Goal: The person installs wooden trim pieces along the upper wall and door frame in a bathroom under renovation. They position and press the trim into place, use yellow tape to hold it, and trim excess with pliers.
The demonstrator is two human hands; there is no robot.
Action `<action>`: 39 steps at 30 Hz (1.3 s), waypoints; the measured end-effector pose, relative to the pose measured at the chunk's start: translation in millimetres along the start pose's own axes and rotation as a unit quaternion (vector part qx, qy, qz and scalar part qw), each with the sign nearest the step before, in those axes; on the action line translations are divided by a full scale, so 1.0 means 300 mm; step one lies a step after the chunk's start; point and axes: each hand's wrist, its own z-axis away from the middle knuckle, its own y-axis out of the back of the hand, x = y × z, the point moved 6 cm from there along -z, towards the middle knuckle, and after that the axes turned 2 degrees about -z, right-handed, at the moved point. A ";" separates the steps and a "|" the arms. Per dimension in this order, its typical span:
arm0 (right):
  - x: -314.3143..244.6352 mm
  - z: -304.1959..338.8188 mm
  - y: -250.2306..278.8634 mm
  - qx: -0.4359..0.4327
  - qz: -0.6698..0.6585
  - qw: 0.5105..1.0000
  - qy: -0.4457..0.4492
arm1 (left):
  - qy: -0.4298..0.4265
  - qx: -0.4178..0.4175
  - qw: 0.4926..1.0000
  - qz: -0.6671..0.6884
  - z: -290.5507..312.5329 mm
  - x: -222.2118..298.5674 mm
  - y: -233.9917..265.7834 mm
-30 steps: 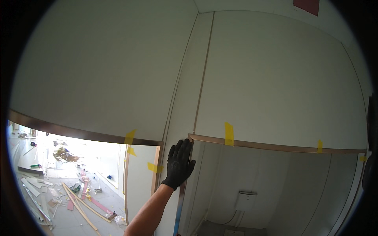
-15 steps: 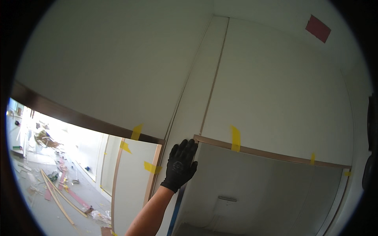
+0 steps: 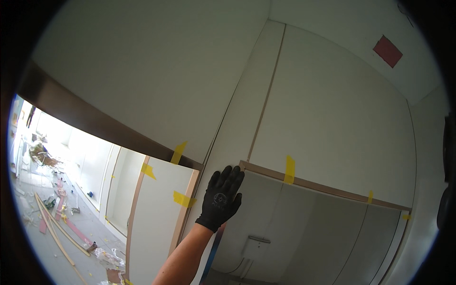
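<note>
My left hand (image 3: 221,202), in a black work glove, reaches up from the lower edge with its fingers stretched out and close together. It lies flat at the narrow pale upright strip (image 3: 227,147) between two openings, holding nothing. The fingertips are beside the corner of a bronze-coloured trim (image 3: 327,185) that edges the right opening. Strips of yellow tape (image 3: 289,169) are stuck over this trim. To the left, a pale door panel (image 3: 159,213) with copper-toned edges stands ajar and bears yellow tape too. My right hand is not in view.
A broad brown lintel trim (image 3: 102,121) runs across the left opening. Through it, the grey floor is strewn with long wooden strips (image 3: 59,237), pink strips and plastic scraps. A large pale panel (image 3: 332,109) rises above the right opening. A red rectangle (image 3: 388,51) marks the ceiling.
The view has tilted and shifted slightly, so the right opening's fixture shows more fully. My left hand keeps nearly the same place by the trim corner, still flat.
</note>
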 end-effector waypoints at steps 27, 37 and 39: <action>-0.105 0.000 0.120 -0.006 -0.017 0.999 -0.027 | -0.017 -0.049 0.998 0.041 0.175 0.004 0.040; -0.130 0.013 0.132 0.071 -0.005 0.997 0.031 | -0.002 -0.083 0.997 0.009 0.165 0.001 0.027; -0.119 0.027 0.107 0.133 0.027 0.989 0.057 | -0.006 -0.089 0.996 -0.005 0.155 0.021 0.033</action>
